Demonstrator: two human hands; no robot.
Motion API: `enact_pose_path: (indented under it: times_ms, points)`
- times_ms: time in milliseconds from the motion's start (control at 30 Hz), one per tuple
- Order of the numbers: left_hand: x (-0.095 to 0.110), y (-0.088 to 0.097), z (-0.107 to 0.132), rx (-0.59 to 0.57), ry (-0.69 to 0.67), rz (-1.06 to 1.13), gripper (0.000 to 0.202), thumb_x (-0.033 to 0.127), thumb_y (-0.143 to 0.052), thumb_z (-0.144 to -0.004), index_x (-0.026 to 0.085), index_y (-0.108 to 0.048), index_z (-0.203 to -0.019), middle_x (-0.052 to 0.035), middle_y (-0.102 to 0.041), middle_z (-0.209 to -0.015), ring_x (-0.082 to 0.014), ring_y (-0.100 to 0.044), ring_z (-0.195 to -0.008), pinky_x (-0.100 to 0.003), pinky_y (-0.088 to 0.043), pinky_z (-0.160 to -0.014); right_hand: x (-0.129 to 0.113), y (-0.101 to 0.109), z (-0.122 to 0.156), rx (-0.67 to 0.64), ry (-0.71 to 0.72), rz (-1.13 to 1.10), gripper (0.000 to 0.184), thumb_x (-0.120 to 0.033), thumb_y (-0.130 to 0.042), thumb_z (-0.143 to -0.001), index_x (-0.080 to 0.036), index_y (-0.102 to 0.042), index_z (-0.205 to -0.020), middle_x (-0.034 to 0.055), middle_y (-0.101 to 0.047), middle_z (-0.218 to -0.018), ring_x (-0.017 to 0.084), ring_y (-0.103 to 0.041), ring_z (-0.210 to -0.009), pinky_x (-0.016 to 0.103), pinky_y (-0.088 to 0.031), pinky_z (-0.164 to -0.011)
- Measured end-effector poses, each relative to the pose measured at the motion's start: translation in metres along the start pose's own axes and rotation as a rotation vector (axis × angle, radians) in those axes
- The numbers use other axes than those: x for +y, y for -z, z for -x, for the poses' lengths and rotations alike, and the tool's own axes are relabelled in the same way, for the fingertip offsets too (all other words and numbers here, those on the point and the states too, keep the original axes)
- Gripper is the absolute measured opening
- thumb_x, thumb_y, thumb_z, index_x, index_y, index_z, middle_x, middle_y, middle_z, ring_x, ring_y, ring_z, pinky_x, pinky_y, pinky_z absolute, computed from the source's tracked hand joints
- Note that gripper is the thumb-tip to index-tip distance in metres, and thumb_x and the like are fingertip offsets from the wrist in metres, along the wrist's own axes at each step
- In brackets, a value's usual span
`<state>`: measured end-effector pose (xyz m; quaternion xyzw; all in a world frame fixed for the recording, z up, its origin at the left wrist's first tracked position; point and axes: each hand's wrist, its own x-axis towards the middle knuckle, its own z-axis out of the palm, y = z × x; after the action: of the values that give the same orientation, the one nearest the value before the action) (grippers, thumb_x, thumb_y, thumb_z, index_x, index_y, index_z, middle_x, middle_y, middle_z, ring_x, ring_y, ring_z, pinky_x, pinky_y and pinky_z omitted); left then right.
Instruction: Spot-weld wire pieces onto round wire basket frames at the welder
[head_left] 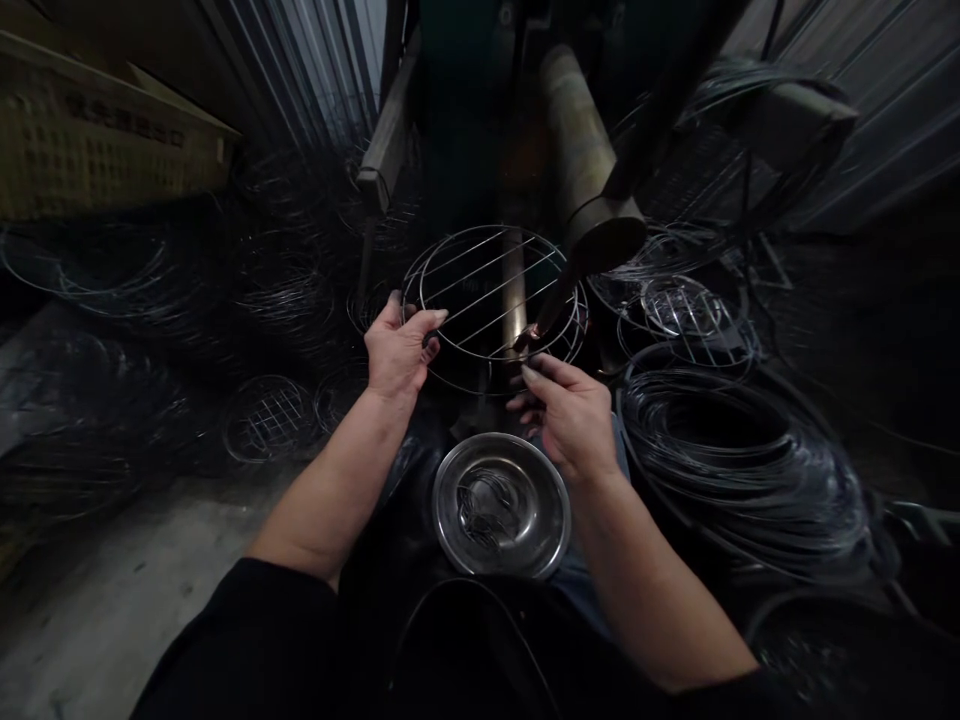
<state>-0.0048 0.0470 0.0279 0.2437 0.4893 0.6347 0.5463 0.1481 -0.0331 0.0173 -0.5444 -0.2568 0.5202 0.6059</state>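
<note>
**Both hands on the wire rack at the welder**

Gripping the round wire rack (491,300), my left hand (401,350) curls over its left rim, thumb on top and fingers wrapped around the outer ring. I see my right hand (574,415) at the near right edge of the rack, fingers loosely bent with the fingertips (531,375) touching the lower ring; whether they pinch a wire I cannot tell. I hold the rack level under the welding arm (592,170), whose dark tip (544,320) comes down onto the rack's right side. Just below my hands sits a steel bowl (501,505) with short wire pieces inside. Coils of dark wire (742,465) lie to the right, and finished racks (686,310) are stacked beyond them.
</note>
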Motion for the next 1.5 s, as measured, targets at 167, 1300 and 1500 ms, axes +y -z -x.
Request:
enact_pose_path:
  times_ms: [167,1300,1500]
  points:
    - [-0.001,0.001,0.002,-0.02,0.037,-0.001,0.054,0.013,-0.078,-0.049,0.019,-0.06,-0.1,0.0041,-0.054,-0.077,-0.007,-0.056,-0.063,-0.018,-0.04,-0.051,0.002,0.011,0.017,-0.092,0.158,0.014,0.018,-0.023,-0.078,-0.063,-0.016,-0.073,-0.079,0.0017,-0.067,-0.064,0.014,-0.063,-0.054,0.021,-0.048,-0.045]
    - [-0.003,-0.005,-0.008,0.002,0.085,0.066,0.075,0.007,-0.077,-0.05,0.022,-0.055,-0.12,0.0055,-0.056,-0.073,-0.0068,-0.056,-0.059,-0.018,-0.04,-0.049,0.018,-0.002,-0.005,0.12,0.279,0.072,0.019,-0.03,-0.07,-0.071,-0.014,-0.067,-0.082,0.0017,-0.067,-0.069,0.017,-0.068,-0.056,0.022,-0.051,-0.041]
    - [-0.003,-0.01,-0.015,0.008,0.133,0.061,0.079,0.007,-0.075,-0.054,0.021,-0.048,-0.127,0.0066,-0.056,-0.063,-0.0081,-0.055,-0.053,-0.019,-0.041,-0.049,0.01,-0.005,-0.011,0.133,0.273,0.069,0.018,-0.028,-0.071,-0.069,-0.014,-0.066,-0.08,0.0015,-0.067,-0.064,0.017,-0.067,-0.052,0.02,-0.047,-0.036]
